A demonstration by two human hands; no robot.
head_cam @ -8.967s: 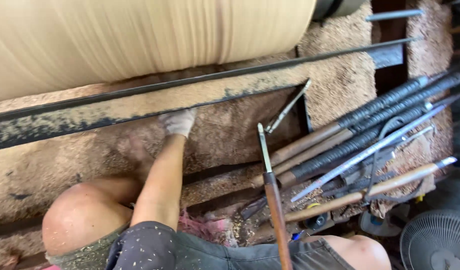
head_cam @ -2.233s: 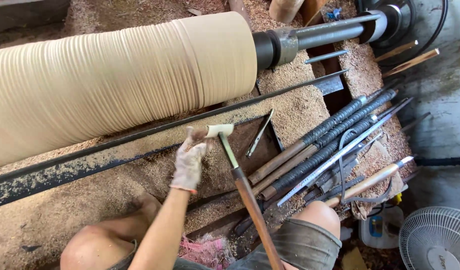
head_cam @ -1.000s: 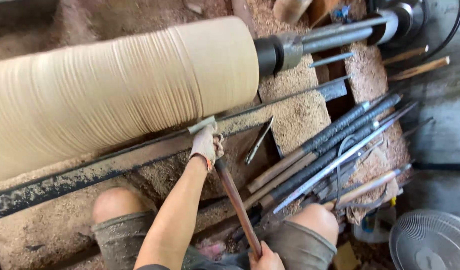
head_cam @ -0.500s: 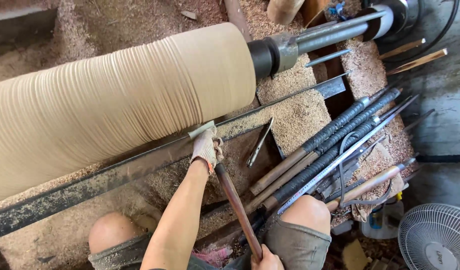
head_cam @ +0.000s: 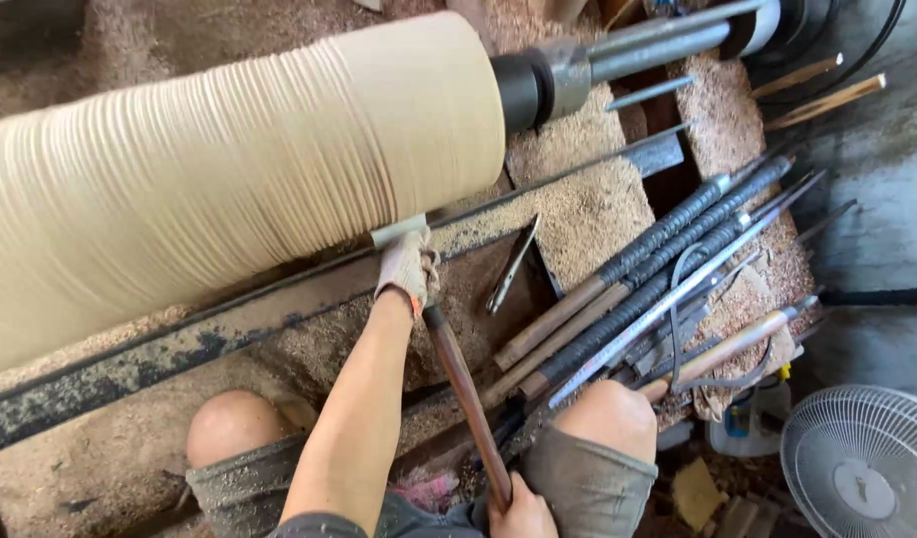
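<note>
With the chisel [head_cam: 458, 374] newly braced on the tool rest [head_cam: 279, 309], gloved left hand [head_cam: 407, 267] pins its blade, right hand [head_cam: 523, 510] grips the handle against the wooden cylinder [head_cam: 229, 169].

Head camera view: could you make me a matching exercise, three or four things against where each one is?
Things:
1. gloved left hand
2. right hand
3. electric fan
4. spare long tools

Places:
A. bottom right corner
B. on the blade end of the long-handled chisel, at the tool rest under the big wooden cylinder
C. lying in sawdust, right of the hands
D. at the chisel's handle end, between the knees

Pairs: 1-B, 2-D, 3-A, 4-C
</note>
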